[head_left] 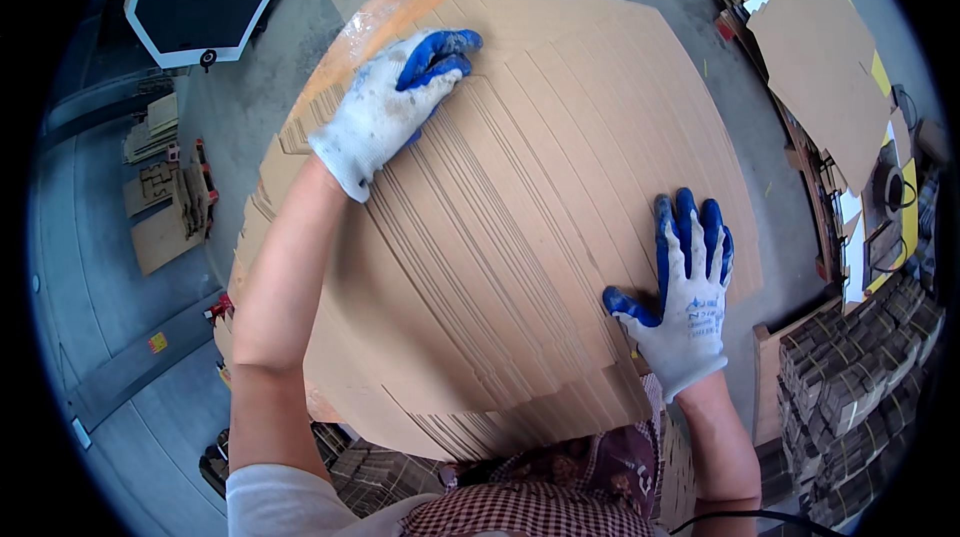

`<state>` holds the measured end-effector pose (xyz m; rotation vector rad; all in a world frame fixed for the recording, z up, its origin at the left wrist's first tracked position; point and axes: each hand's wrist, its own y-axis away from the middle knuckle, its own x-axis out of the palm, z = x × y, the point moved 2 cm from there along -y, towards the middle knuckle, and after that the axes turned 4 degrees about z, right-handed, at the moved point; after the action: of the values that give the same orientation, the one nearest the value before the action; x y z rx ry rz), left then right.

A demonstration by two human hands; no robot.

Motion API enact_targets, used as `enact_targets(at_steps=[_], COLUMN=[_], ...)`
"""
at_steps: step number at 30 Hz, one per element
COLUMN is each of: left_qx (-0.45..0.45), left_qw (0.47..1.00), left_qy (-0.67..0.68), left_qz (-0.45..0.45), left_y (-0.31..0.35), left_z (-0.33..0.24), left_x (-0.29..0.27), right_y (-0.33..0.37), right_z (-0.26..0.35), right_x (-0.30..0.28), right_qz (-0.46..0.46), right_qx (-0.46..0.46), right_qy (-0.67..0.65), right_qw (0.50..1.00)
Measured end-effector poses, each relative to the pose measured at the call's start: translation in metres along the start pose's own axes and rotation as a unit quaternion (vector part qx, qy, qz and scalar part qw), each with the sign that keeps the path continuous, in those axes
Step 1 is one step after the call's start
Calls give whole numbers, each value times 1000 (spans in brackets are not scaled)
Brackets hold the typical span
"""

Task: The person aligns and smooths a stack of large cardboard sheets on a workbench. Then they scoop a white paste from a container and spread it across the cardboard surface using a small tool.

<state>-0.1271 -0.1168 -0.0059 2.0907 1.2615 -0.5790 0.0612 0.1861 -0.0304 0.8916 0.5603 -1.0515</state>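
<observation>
floor (260, 107): grey concrete, fills the left and top of the view.
cardboard stack (520, 237): big fanned pile of flat brown cardboard blanks, centre of view, sheets slid over one another so their edges show as stepped lines; lies on the desk in front of the person.
desk (385, 7): orange-brown top, scuffed with white marks, only a strip shows at the upper left past the stack.
loose cardboard sheets (825, 57): brown and yellow flat pieces, upper right, well apart from the stack.
bundled cardboard (860, 387): tied bundles of folded pieces stacked at the lower right, near the right forearm.
screen (200, 12): dark panel in a white frame, upper left, on the floor side, well apart from the hands.
cardboard scraps (165, 197): small brown pieces on the floor at far left.
left hand (390, 107): white knit glove with blue-coated fingers, fingers curled over the upper left edge of the stack, gripping the sheet edges there.
right hand (685, 287): same kind of glove, open and flat, fingers spread, palm pressed on top of the stack near its right edge.
apron (560, 497): dark red checked cloth, bottom edge, just below the near edge of the stack.
</observation>
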Motion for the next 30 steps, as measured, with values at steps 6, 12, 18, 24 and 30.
enact_targets(at_steps=[6, 12, 18, 24, 30], left_qx=[-82, -81, -95, -52, -58], left_qw=[996, 995, 995, 996, 994], left_qy=[-2, -37, 17, 0, 30], left_qz=[30, 46, 36, 70, 88], left_y=[-11, -22, -26, -31, -16], left_z=[-12, -4, 2, 5, -19], left_x=[-3, -3, -1, -8, -11], right_y=[-3, -4, -9, -18, -19], right_z=[2, 4, 6, 12, 11], right_x=[0, 0, -7, -9, -10], right_qz=[8, -6, -19, -3, -2], right_qx=[14, 25, 29, 37, 37], right_qy=[-6, -5, 18, 60, 65], right_qw=[1000, 1000, 999, 998, 997])
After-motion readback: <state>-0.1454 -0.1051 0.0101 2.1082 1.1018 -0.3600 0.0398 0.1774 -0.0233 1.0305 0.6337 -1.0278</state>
